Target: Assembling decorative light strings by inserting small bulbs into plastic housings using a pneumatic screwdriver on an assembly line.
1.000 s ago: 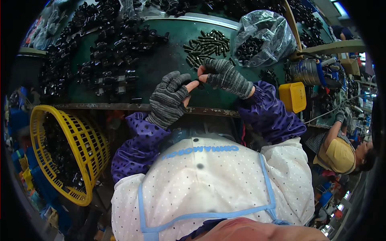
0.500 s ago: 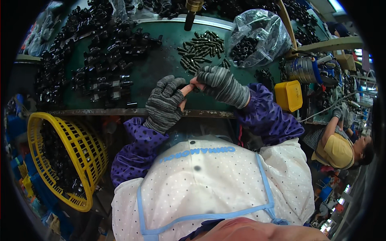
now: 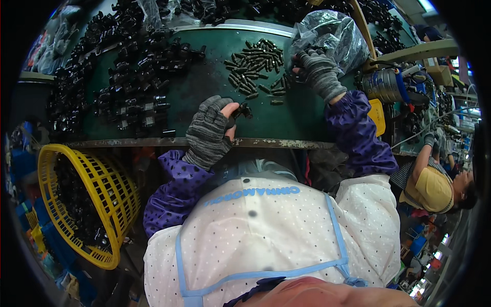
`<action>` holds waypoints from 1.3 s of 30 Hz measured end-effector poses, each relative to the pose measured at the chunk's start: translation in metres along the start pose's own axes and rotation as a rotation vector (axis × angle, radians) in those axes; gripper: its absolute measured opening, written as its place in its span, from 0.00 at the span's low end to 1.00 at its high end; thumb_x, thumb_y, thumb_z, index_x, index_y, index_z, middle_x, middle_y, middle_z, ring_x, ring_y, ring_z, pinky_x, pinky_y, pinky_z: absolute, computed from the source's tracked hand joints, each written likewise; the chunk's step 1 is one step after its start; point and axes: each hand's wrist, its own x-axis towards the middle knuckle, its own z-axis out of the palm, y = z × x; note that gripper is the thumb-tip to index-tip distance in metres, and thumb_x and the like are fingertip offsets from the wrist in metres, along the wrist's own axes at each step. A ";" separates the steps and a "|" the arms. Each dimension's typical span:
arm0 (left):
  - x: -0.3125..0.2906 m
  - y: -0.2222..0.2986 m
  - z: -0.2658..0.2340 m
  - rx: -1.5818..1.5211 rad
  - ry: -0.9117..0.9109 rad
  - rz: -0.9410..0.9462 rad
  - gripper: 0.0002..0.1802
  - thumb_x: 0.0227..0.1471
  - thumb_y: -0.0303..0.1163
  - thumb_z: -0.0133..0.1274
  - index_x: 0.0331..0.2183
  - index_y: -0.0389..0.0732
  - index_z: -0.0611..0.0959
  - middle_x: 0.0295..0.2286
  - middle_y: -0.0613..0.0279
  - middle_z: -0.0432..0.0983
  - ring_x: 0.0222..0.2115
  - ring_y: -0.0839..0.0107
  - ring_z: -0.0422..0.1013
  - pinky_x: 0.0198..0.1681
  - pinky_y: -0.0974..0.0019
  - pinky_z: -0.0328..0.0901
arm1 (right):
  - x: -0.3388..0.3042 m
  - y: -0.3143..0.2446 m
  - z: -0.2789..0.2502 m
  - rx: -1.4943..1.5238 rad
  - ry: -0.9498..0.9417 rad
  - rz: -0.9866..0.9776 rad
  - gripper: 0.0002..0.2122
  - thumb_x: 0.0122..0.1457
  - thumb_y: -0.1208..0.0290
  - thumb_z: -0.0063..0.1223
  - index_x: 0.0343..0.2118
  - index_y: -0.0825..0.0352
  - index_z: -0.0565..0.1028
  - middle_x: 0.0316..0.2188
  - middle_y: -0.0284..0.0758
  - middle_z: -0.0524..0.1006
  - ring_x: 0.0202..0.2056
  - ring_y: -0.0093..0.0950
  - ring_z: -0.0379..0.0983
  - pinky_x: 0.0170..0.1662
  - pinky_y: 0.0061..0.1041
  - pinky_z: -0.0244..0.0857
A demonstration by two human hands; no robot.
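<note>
My left hand, in a grey knit glove with bare fingertips, is closed around a small black fitting just above the green tabletop. Thumb and forefinger pinch its near end. Farther right, my gloved right hand reaches to the mouth of a clear plastic bag that holds small black parts. Its fingers are curled down and partly hidden, so what they grip cannot be made out. A pile of dark, slim cylindrical pieces lies between the hands, with several loose ones nearer me.
Black assembled fittings cover the left of the table. A yellow basket of black parts stands at lower left. Beyond my right sleeve are a yellow container and a metal cylinder. A co-worker sits farther right.
My right hand has left the left hand and moved right and away to the bag. The fitting in my left hand now shows. The hanging brass-and-black tool has gone from above the pile.
</note>
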 end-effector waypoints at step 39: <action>0.001 -0.028 0.004 -1.526 -0.160 -0.864 0.33 0.39 0.26 0.51 0.50 0.39 0.60 0.41 0.57 0.65 0.40 0.67 0.68 0.43 0.64 0.67 | -0.005 -0.123 -0.009 0.756 0.259 -0.367 0.07 0.45 0.71 0.56 0.28 0.64 0.73 0.21 0.36 0.74 0.24 0.33 0.73 0.27 0.28 0.66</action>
